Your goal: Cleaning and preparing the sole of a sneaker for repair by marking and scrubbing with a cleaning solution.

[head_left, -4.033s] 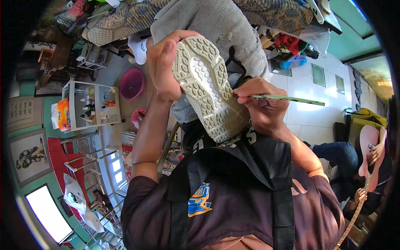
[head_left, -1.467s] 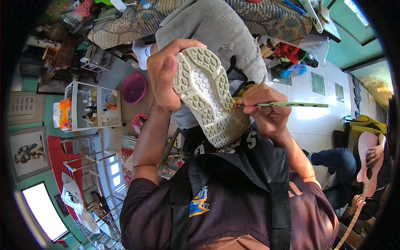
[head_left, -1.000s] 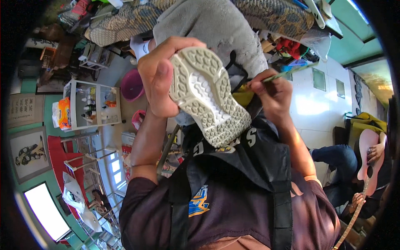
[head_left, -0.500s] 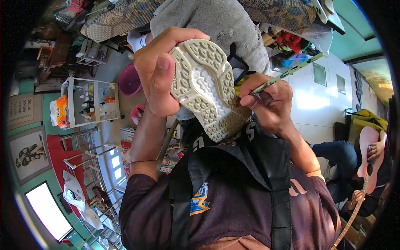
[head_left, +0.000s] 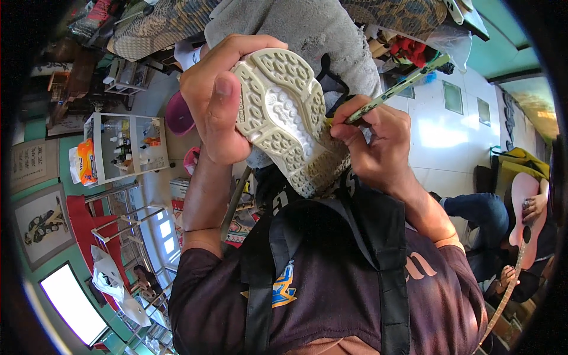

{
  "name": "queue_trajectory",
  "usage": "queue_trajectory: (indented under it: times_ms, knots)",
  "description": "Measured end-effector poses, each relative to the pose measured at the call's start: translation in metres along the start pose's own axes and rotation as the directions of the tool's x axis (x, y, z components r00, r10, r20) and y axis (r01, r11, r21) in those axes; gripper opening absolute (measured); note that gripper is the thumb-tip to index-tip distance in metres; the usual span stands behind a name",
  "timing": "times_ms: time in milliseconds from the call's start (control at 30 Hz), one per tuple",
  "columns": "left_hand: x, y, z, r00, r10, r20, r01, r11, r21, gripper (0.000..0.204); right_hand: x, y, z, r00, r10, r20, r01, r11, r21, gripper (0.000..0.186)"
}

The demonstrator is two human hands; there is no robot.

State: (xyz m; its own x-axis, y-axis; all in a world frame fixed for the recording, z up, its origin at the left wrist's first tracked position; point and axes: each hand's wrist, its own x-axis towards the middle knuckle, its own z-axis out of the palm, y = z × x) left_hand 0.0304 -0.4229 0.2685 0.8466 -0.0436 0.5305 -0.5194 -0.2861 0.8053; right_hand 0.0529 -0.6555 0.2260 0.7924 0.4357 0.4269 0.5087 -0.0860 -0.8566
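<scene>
A shoe [head_left: 278, 112], cream with a white middle strip, is held up with its patterned sole facing me. My left hand [head_left: 216, 100] is closed around its left end, fingers over the top edge and thumb against the side. The sole's lower end, near my apron, looks browner and dirtier. My right hand [head_left: 378, 133] pinches a slim pale-green stick-like tool [head_left: 408, 81] with dark patches, its long end slanting up to the right. The tool's working end is at the right edge of the shoe, and I cannot make out its tip.
Grey cloth [head_left: 296, 26] covers the lap beyond the shoe. Pink tubs [head_left: 178, 115] and a white shelf [head_left: 133, 148] with small bottles stand at the left. To the right, a seated person holds a pink guitar [head_left: 523, 201]. A black apron [head_left: 331, 219] lies below my hands.
The shoe and both hands have shifted slightly left and up in view. The green tool has turned a little steeper in my right hand; both grips stay.
</scene>
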Motion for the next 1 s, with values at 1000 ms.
queue_trajectory:
  times_ms: [1000]
  knots:
    - [-0.007,0.002,-0.004,0.994,-0.099,-0.044,0.090,0.983,-0.162,0.080,-0.018,0.004,-0.009,0.948,-0.318,-0.013,0.295,0.863,0.411,0.005]
